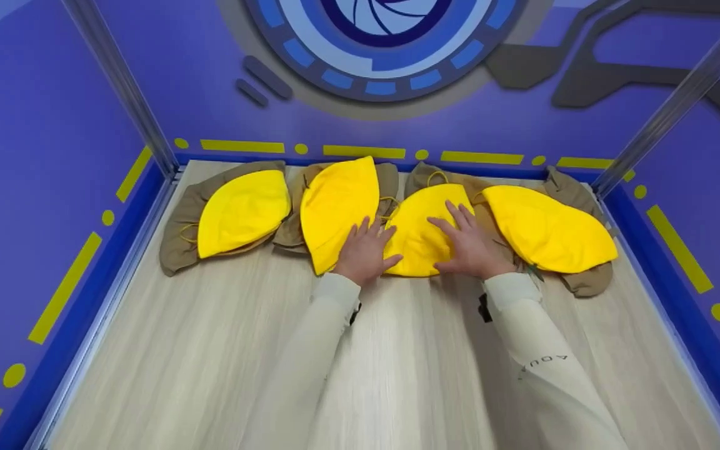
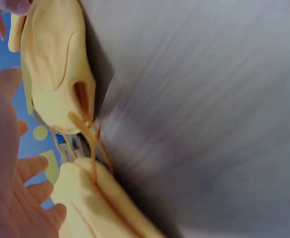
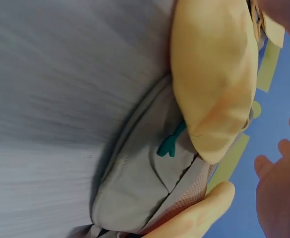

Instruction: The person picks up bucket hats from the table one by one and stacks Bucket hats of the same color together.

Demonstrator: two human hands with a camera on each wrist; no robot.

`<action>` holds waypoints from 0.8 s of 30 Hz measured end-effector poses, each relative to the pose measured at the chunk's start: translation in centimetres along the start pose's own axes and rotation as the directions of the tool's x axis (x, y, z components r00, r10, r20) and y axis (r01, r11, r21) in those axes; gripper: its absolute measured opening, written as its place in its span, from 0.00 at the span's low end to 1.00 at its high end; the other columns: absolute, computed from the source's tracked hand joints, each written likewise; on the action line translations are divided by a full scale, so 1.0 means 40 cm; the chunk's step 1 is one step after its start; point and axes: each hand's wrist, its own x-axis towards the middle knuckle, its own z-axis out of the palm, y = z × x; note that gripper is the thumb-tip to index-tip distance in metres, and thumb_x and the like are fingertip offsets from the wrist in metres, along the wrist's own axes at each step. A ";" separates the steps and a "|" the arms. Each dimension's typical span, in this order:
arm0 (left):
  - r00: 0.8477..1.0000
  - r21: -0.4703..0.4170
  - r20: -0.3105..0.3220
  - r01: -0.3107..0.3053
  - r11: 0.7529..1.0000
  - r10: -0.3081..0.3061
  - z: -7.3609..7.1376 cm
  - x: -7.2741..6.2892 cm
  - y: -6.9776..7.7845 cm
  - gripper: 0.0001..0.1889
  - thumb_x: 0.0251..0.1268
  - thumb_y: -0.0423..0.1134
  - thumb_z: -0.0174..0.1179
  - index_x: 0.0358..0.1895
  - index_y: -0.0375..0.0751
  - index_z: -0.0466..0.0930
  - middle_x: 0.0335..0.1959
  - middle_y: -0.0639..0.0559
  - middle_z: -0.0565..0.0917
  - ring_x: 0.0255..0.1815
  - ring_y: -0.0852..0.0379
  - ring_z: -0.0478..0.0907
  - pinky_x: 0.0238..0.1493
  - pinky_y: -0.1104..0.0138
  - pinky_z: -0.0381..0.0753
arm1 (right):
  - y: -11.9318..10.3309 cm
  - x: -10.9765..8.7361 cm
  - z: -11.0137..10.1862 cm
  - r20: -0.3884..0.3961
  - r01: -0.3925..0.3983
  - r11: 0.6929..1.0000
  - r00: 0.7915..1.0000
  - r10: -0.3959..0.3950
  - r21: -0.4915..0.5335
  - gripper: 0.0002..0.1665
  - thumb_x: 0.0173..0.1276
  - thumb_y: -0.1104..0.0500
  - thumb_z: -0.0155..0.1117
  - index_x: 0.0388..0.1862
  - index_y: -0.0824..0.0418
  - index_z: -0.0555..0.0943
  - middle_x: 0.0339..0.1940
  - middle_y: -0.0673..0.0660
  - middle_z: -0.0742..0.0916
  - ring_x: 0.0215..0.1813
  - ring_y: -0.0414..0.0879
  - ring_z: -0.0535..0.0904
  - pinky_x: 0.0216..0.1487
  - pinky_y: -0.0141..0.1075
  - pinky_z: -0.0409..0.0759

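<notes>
Four yellow hats (image 1: 244, 215), folded flat, lie in a row at the far side, each over rumpled brown cloth (image 1: 175, 234), the rightmost slanting near-right

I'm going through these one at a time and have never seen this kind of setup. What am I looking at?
There is no machine here: these are a person's bare left hand and right hand. The wide picture comes from a camera worn on the head, looking forward and down. The other two come from cameras on each wrist, so they appear turned sideways.

On the pale table lie four yellow cloth pieces in a row, perhaps folded hats, with brown cloth showing around them. The right wrist picture also shows a small green tab.

Nothing is held. Both hands are spread around the third yellow piece from the left; whether the fingertips touch it, I can't tell.
</notes>
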 end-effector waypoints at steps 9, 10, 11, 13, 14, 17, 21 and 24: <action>0.985 -0.016 0.101 -0.142 0.990 0.143 0.062 0.015 0.047 0.41 0.68 0.65 0.61 0.80 0.57 0.61 0.82 0.49 0.61 0.85 0.46 0.51 0.84 0.50 0.51 | 0.013 -0.018 0.044 0.069 0.037 0.996 0.997 -0.031 -0.083 0.65 0.49 0.56 0.86 0.82 0.38 0.59 0.88 0.57 0.48 0.86 0.66 0.39 0.75 0.73 0.54; 0.982 -0.006 0.108 -0.152 0.988 0.152 0.064 0.017 0.050 0.41 0.68 0.63 0.62 0.80 0.56 0.61 0.82 0.49 0.61 0.85 0.47 0.51 0.84 0.50 0.51 | 0.014 -0.018 0.048 0.068 0.041 0.995 0.997 -0.035 -0.089 0.65 0.50 0.57 0.86 0.82 0.38 0.59 0.87 0.57 0.48 0.86 0.66 0.39 0.75 0.73 0.53; 0.980 -0.001 0.118 -0.161 0.987 0.160 0.066 0.019 0.054 0.41 0.68 0.61 0.63 0.80 0.56 0.60 0.82 0.48 0.61 0.85 0.47 0.51 0.84 0.51 0.51 | 0.015 -0.019 0.051 0.067 0.043 0.995 0.997 -0.037 -0.093 0.65 0.51 0.59 0.85 0.82 0.38 0.59 0.87 0.57 0.48 0.86 0.66 0.39 0.76 0.72 0.53; 0.976 0.002 0.138 -0.172 0.985 0.170 0.069 0.021 0.060 0.40 0.69 0.57 0.64 0.81 0.54 0.60 0.82 0.47 0.60 0.85 0.46 0.51 0.84 0.53 0.51 | 0.019 -0.020 0.056 0.055 0.046 0.993 0.998 -0.040 -0.107 0.64 0.53 0.61 0.84 0.83 0.39 0.58 0.87 0.57 0.49 0.86 0.65 0.40 0.76 0.71 0.54; 0.974 -0.004 0.145 -0.174 0.985 0.172 0.070 0.021 0.063 0.39 0.70 0.55 0.64 0.81 0.54 0.60 0.82 0.47 0.60 0.85 0.46 0.52 0.84 0.53 0.51 | 0.020 -0.020 0.059 0.048 0.045 0.993 0.998 -0.040 -0.112 0.64 0.53 0.62 0.83 0.83 0.39 0.58 0.87 0.58 0.50 0.86 0.65 0.40 0.76 0.71 0.55; 0.973 -0.027 0.150 -0.173 0.985 0.175 0.072 0.022 0.070 0.37 0.72 0.50 0.63 0.81 0.52 0.60 0.82 0.45 0.60 0.84 0.46 0.55 0.83 0.54 0.54 | 0.024 -0.020 0.063 0.032 0.039 0.992 0.999 -0.035 -0.121 0.62 0.56 0.65 0.81 0.83 0.39 0.58 0.87 0.57 0.51 0.86 0.64 0.40 0.76 0.70 0.56; 0.977 -0.027 0.127 -0.171 0.985 0.173 0.071 0.021 0.071 0.33 0.76 0.45 0.60 0.80 0.50 0.62 0.81 0.44 0.63 0.81 0.46 0.62 0.80 0.54 0.62 | 0.025 -0.018 0.065 0.035 0.034 0.991 0.999 -0.030 -0.129 0.59 0.59 0.69 0.77 0.83 0.41 0.59 0.87 0.57 0.52 0.86 0.64 0.42 0.76 0.68 0.58; 0.976 -0.006 0.117 -0.182 0.983 0.182 0.068 0.021 0.069 0.29 0.79 0.44 0.56 0.79 0.48 0.64 0.79 0.42 0.66 0.79 0.45 0.65 0.79 0.54 0.65 | 0.026 -0.015 0.065 0.032 0.040 0.992 0.999 -0.037 -0.122 0.55 0.60 0.69 0.75 0.82 0.44 0.61 0.86 0.58 0.55 0.86 0.65 0.44 0.77 0.67 0.58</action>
